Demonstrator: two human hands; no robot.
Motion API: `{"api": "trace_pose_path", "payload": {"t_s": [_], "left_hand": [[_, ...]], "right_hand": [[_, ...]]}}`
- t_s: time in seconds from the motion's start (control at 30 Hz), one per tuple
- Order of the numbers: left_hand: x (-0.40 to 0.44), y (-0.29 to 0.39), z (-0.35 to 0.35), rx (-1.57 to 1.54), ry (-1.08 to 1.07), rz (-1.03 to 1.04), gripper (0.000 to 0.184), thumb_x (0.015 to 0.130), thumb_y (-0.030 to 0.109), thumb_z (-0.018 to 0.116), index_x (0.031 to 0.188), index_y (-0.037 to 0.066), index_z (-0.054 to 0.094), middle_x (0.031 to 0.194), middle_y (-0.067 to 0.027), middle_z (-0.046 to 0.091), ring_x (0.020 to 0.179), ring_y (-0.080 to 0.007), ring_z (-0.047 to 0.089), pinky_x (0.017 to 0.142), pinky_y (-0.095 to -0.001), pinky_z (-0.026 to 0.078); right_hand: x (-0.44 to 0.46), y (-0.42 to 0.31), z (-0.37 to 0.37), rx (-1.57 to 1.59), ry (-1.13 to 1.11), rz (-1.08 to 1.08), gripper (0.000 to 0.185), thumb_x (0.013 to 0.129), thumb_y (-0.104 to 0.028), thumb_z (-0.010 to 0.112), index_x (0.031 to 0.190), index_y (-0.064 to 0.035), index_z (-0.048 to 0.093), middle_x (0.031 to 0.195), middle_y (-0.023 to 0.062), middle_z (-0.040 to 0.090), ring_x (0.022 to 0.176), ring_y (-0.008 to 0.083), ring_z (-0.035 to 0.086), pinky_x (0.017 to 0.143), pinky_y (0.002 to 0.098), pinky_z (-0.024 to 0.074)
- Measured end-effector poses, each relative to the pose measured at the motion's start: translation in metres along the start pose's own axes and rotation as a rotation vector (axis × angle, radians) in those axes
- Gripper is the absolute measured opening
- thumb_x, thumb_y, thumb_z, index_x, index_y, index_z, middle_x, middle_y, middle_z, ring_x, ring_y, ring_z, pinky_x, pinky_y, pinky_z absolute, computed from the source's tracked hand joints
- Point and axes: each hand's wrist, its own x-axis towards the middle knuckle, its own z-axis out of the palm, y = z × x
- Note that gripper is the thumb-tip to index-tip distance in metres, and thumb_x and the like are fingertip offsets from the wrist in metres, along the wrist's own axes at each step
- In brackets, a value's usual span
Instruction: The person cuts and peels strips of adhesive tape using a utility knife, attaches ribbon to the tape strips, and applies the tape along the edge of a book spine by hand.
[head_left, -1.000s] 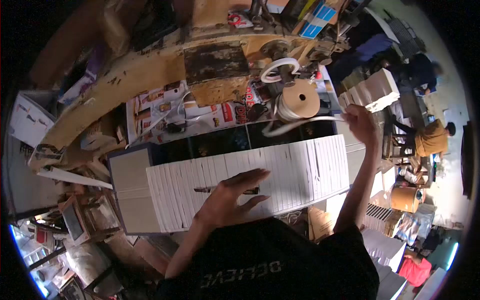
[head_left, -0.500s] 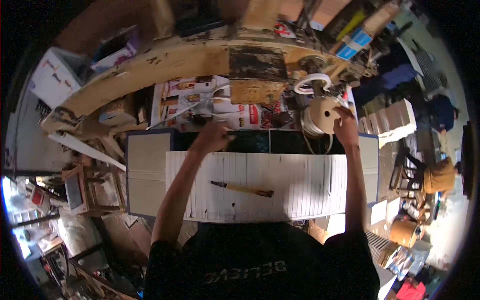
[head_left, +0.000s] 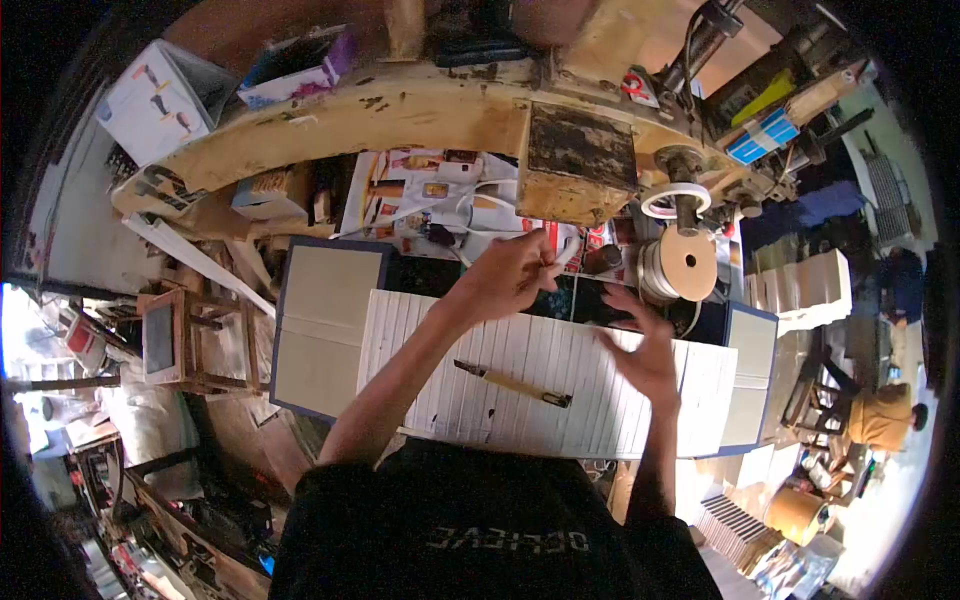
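Note:
My left hand [head_left: 508, 276] hangs above the far edge of a row of white slats or spines [head_left: 620, 400], packed side by side. Its fingers are closed; a white bit shows beside the fingertips, but I cannot make out what they hold. My right hand [head_left: 648, 358] is over the right part of the row, fingers spread and holding nothing. On the row, nearest the left forearm, lies a yellow utility knife [head_left: 520, 386]. Beyond the right hand sits a spool of white ribbon [head_left: 650, 272] with a round cardboard side [head_left: 690, 262].
Grey boards with blue edges flank the row, one at the left [head_left: 325, 330] and one at the right [head_left: 750, 375]. A stained wooden block [head_left: 575, 165] and a white ring roll [head_left: 676, 201] stand behind. A person in a mustard top [head_left: 880, 416] sits far right.
My left hand has moved right, toward the middle. My right hand has left the spool's side and come nearer over the white row. The view has shifted.

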Motion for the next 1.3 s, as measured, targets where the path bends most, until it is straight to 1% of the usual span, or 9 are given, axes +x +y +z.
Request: {"api": "trace_pose_path", "payload": {"t_s": [0.1,0.2,0.23,0.3,0.33,0.53,0.83,1.13,1.3], "left_hand": [[-0.057,0.074,-0.011,-0.63,0.149,-0.145,0.018,0.099,0.013,0.059,0.109,0.0,0.051,0.095,-0.0116,0.068,0.089,-0.0259,0.071,0.07,-0.0359,0.059],[-0.11,0.064,-0.027,-0.628,0.573,-0.199,0.035,0.099,0.032,0.059,0.12,0.005,0.052,0.098,-0.0144,0.07,0.085,-0.0245,0.07,0.07,-0.0361,0.056],[-0.12,0.063,-0.045,-0.671,0.562,-0.097,0.036,0.098,0.037,0.059,0.117,0.007,0.056,0.105,-0.0161,0.069,0.09,-0.024,0.069,0.073,-0.0338,0.055],[-0.145,0.045,-0.068,-0.695,0.927,-0.046,0.033,0.101,0.021,0.053,0.128,0.002,0.056,0.113,-0.0157,0.068,0.109,-0.0253,0.064,0.092,-0.0331,0.053],[-0.155,0.047,-0.081,-0.683,0.957,-0.056,0.041,0.099,0.009,0.053,0.139,-0.002,0.048,0.126,-0.0163,0.062,0.118,-0.0247,0.06,0.099,-0.0336,0.051],[-0.23,0.011,-0.114,-0.869,1.098,0.07,0.031,0.1,0.012,0.057,0.128,-0.001,0.055,0.127,-0.0157,0.061,0.116,-0.0168,0.059,0.061,-0.0165,0.047],[-0.327,-0.04,-0.147,-0.572,1.56,-0.089,0.036,0.099,0.012,0.058,0.131,-0.002,0.054,0.133,-0.0148,0.059,0.111,-0.0164,0.06,0.068,-0.0207,0.049],[-0.326,-0.089,-0.179,0.393,1.47,-0.515,0.035,0.093,0.007,0.064,0.127,0.0,0.059,0.128,-0.014,0.063,0.115,-0.021,0.06,0.088,-0.0306,0.047],[-0.236,-0.029,-0.098,0.694,0.864,-0.117,0.035,0.09,0.003,0.067,0.124,0.001,0.062,0.125,-0.0136,0.065,0.117,-0.0236,0.06,0.1,-0.0362,0.046]], "right_hand": [[-0.002,-0.042,0.039,0.136,-0.042,-0.274,0.085,0.072,-0.023,0.088,0.144,-0.0076,0.045,0.138,0.0141,0.056,0.125,0.0308,0.056,0.105,0.0431,0.0435],[-0.001,-0.063,0.068,0.174,-0.292,-0.554,0.047,0.081,-0.023,0.081,0.122,-0.0101,0.063,0.107,0.0088,0.07,0.116,0.026,0.062,0.109,0.0438,0.0373],[-0.003,-0.077,0.067,0.243,-0.301,-0.639,0.033,0.081,-0.01,0.08,0.108,0.0013,0.064,0.091,0.0072,0.074,0.094,0.0166,0.07,0.097,0.0366,0.0477],[-0.009,-0.11,0.039,0.53,-0.589,0.055,0.024,0.088,-0.008,0.072,0.108,0.0016,0.063,0.081,0.0078,0.07,0.072,0.0134,0.068,0.071,0.031,0.054],[-0.014,-0.109,0.037,0.502,-0.532,-0.027,0.02,0.092,-0.006,0.065,0.11,0.0028,0.063,0.077,0.0085,0.067,0.063,0.0113,0.063,0.053,0.0269,0.049],[-0.047,-0.085,0.072,0.428,-0.398,-0.331,0.022,0.093,-0.007,0.063,0.114,0.0021,0.064,0.094,0.0142,0.069,0.076,0.0225,0.067,0.065,0.0329,0.0535],[-0.067,-0.072,0.102,0.387,-0.459,-0.008,0.012,0.09,-0.005,0.069,0.099,0.0035,0.069,0.097,0.0175,0.072,0.091,0.0263,0.073,0.082,0.0311,0.0631],[-0.072,-0.059,0.089,0.387,-0.28,-0.161,0.016,0.088,0.001,0.068,0.103,0.0017,0.07,0.099,0.0136,0.072,0.083,0.0195,0.072,0.071,0.0304,0.0624],[-0.071,-0.072,0.052,0.563,-0.105,0.041,0.016,0.086,-0.002,0.073,0.102,0.0009,0.07,0.098,0.0121,0.072,0.085,0.0172,0.072,0.075,0.0279,0.0611]]}}
